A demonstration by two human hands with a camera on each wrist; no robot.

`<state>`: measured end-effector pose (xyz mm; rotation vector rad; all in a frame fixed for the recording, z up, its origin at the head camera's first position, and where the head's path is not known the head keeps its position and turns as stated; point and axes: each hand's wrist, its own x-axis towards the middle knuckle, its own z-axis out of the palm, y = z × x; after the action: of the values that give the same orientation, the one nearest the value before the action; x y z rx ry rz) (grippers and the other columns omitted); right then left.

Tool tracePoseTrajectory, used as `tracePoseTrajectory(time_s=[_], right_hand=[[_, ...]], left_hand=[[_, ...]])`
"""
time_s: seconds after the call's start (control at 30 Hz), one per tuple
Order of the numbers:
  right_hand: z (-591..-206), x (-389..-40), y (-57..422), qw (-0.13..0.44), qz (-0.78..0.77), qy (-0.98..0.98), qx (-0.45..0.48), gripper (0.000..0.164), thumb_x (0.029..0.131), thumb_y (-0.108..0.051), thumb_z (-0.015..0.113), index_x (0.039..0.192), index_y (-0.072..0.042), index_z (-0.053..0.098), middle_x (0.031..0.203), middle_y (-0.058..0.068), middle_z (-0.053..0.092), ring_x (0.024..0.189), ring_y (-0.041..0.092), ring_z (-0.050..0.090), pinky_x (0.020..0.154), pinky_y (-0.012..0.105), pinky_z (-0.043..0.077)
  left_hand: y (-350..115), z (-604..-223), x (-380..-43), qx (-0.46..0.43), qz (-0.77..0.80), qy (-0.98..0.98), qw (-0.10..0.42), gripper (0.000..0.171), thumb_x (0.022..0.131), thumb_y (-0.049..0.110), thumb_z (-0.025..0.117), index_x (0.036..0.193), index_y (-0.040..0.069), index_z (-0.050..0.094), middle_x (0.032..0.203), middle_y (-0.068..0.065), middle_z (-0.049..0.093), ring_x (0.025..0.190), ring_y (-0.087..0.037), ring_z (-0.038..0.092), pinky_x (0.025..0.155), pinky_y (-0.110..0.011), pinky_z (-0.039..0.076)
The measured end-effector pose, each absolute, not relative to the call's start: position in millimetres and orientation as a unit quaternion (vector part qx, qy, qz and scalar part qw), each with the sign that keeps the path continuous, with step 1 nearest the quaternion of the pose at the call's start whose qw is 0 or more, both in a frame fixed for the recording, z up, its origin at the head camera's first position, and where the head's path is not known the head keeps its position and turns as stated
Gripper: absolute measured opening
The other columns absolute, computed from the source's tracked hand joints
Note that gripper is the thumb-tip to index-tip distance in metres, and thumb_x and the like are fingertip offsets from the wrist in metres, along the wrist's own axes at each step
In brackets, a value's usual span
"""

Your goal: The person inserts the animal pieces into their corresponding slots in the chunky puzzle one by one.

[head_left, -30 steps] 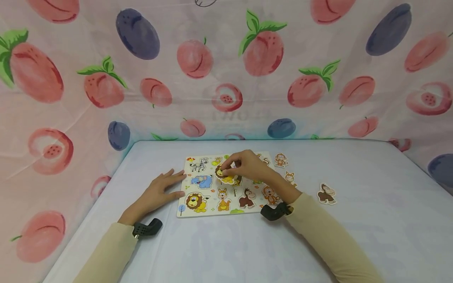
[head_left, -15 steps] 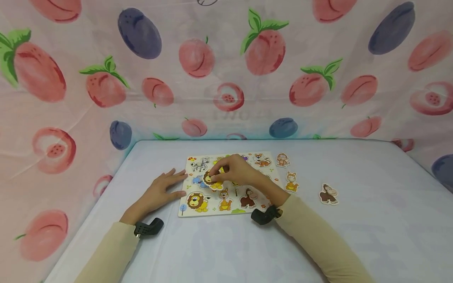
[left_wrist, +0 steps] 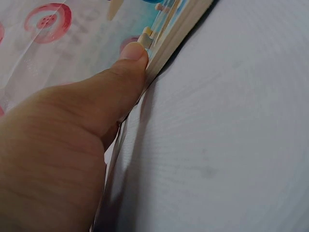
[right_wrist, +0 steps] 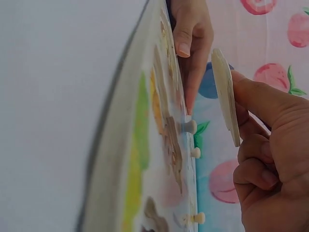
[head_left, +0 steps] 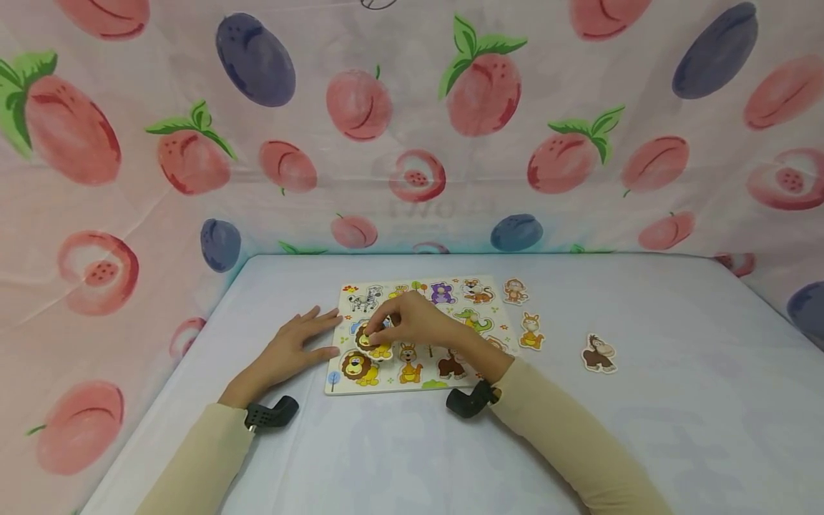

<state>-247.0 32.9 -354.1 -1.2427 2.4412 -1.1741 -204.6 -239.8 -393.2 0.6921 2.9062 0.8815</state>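
My right hand (head_left: 418, 318) pinches a lion puzzle piece (head_left: 381, 352) between thumb and fingers, above the left part of the white animal puzzle board (head_left: 389, 387). In the right wrist view the thin wooden piece (right_wrist: 224, 96) is seen edge-on, apart from the board. Just in front of it on the board is the lion picture (head_left: 360, 368) in the near left corner. My left hand (head_left: 292, 347) lies with fingers spread at the board's left edge; its thumb (left_wrist: 133, 55) touches that edge. The right hand and lion piece partly hide the blue elephant.
Right of the board lie three loose pieces: a monkey (head_left: 515, 291), a kangaroo (head_left: 531, 332) and, farther out, a brown ape (head_left: 599, 354). Small pegs (right_wrist: 191, 127) stand up from the board. A fruit-print cloth (head_left: 483, 93) hangs behind the white-covered table (head_left: 399, 458).
My right hand has carried the lion piece left and toward me, from the board's middle to near the lion picture. The left hand stays at the board's edge.
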Motion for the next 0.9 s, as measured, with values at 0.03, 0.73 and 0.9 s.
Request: tracePoseTrajectory(time_s=[0.03, 0.73, 0.9], right_hand=[[-355, -247, 32, 0.082, -0.394, 0.816, -0.416, 0.006, 0.084, -0.025, 0.076, 0.090, -0.023, 0.076, 0.077, -0.013, 0.067, 0.048, 0.010, 0.037, 0.043, 0.022, 0.031], [-363, -239, 20, 0.119, -0.407, 0.791, -0.440, 0.008, 0.084, -0.024, 0.075, 0.092, -0.022, 0.077, 0.075, -0.010, 0.067, 0.049, 0.010, 0.040, 0.045, 0.022, 0.032], [-363, -236, 17, 0.130, -0.402, 0.791, -0.443, 0.007, 0.085, -0.023, 0.075, 0.091, -0.022, 0.076, 0.080, -0.014, 0.068, 0.049, 0.008, 0.041, 0.046, 0.021, 0.034]], left_hand=[[-240, -393, -205, 0.223, 0.282, 0.933, 0.014, 0.064, 0.088, 0.049, 0.063, 0.143, 0.019, 0.047, 0.152, 0.002, 0.035, 0.143, -0.031, 0.015, 0.112, -0.059, 0.008], [-240, -394, -205, 0.236, 0.282, 0.930, -0.001, 0.063, 0.088, 0.046, 0.065, 0.141, 0.016, 0.049, 0.151, -0.001, 0.037, 0.143, -0.034, 0.018, 0.112, -0.059, 0.009], [-240, -394, -204, 0.238, 0.283, 0.929, -0.008, 0.063, 0.088, 0.044, 0.066, 0.141, 0.014, 0.050, 0.150, -0.004, 0.038, 0.142, -0.036, 0.018, 0.111, -0.060, 0.010]])
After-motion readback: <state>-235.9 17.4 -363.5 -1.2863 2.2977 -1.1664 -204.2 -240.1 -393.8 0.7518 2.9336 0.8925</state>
